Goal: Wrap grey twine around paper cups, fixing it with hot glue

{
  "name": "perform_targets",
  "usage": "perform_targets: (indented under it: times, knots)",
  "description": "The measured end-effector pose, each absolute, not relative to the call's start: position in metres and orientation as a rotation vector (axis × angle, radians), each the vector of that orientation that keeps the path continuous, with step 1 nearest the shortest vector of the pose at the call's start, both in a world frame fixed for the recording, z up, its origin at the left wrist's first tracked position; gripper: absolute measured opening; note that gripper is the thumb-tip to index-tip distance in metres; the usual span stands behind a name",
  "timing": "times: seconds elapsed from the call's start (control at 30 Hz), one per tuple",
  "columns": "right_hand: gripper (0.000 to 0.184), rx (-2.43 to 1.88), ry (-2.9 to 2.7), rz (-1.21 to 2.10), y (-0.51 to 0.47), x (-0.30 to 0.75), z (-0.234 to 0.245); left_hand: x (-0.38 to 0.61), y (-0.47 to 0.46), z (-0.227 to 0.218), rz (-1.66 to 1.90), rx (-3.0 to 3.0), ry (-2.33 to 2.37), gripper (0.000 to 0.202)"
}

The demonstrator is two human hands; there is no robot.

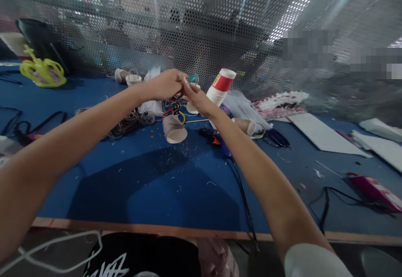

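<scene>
Both my arms reach far over the blue table (163,185). My left hand (166,84) is closed in a fist-like grip and meets my right hand (195,96) at the fingertips. Between them sits a small teal object (193,78), pinched by both hands; what it is I cannot make out. Just below the hands lie a tangle of brown twine (128,122), red and yellow wires (176,114) and a paper cup (174,129) on its side. A stack of red-and-white paper cups (221,86) leans right beside my right hand.
A perforated metal screen (201,26) closes the far side. A yellow frame-like object (42,73) sits far left, black cables (28,124) at left, a black cord (243,197) near my right forearm, white foam sheets (326,137) and a pink box (375,190) at right.
</scene>
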State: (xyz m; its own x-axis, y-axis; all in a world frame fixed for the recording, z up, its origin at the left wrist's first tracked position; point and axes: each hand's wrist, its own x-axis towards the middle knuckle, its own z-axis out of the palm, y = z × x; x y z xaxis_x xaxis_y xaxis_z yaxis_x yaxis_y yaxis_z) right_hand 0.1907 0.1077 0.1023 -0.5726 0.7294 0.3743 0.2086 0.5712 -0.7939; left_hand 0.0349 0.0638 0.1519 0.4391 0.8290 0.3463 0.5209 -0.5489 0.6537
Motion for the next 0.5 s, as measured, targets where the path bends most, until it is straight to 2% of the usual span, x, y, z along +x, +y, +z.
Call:
perform_targets:
  times: [0.13, 0.27, 0.3, 0.37, 0.5]
  knots:
    - [0.058, -0.656, -1.933, 1.158, 0.106, 0.190, 0.106, 0.042, 0.067, 0.161, 0.862, 2.293, 1.131, 0.032]
    - [0.055, -0.782, -1.807, 1.054, 0.110, 0.208, 0.109, 0.043, 0.071, 0.148, 1.133, 2.210, 1.383, 0.009]
    - [0.055, -0.824, -1.762, 0.983, 0.113, 0.216, 0.109, 0.042, 0.072, 0.141, 1.139, 2.154, 1.412, 0.011]
    - [0.057, -0.887, -1.675, 0.795, 0.120, 0.233, 0.108, 0.039, 0.070, 0.122, 1.145, 2.159, 1.324, 0.030]
    - [0.058, -0.928, -1.599, 0.579, 0.128, 0.258, 0.113, 0.032, 0.055, 0.081, 0.886, 2.355, 1.221, 0.093]
